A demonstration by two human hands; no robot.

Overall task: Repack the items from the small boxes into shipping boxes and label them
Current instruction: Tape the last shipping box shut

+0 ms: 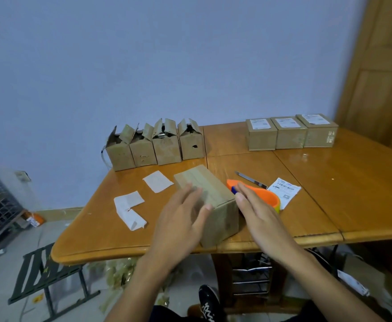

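On table – labels (283, 191) unreadable | both hands' grip released – flanking sealed box (210, 201)

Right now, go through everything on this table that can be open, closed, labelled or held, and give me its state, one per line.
Four small boxes: top flaps open, standing in a row.
Three shipping boxes: closed, label on top of each.
Near box: closed, no label visible.
Loose label: lying flat, not applied.
Tape dispenser: set down, not held.
Left hand: open, against the near box.
Right hand: open, empty.
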